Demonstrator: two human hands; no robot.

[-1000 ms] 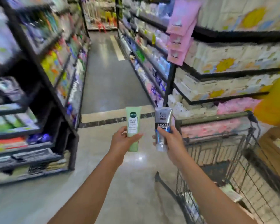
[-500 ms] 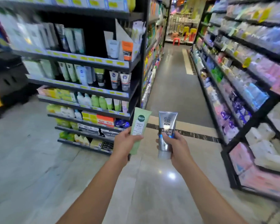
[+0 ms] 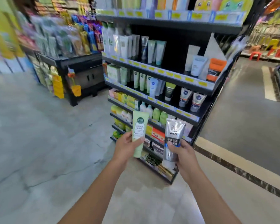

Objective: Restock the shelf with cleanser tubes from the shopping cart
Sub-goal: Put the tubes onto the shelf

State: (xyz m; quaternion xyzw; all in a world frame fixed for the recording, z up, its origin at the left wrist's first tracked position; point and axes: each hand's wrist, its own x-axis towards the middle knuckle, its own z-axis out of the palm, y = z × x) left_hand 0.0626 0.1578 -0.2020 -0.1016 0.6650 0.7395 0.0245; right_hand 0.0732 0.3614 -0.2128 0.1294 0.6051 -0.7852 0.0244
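Observation:
My left hand grips a pale green cleanser tube, held upright with its cap end down. My right hand grips a silver and grey tube marked MEN, also upright. Both tubes are held out in front of a black shelf unit stocked with rows of cleanser tubes and bottles on several levels. The shelf stands a short way beyond my hands. The shopping cart is out of view.
A low black display stand with hanging packets stands to the left of the shelf. Grey polished floor spreads left and below. An aisle runs along the shelf's right side, with red stools far back.
The view has swung left, from the cart and aisle to face the cleanser shelf, which is now closer. Both hands still hold their tubes in the same way.

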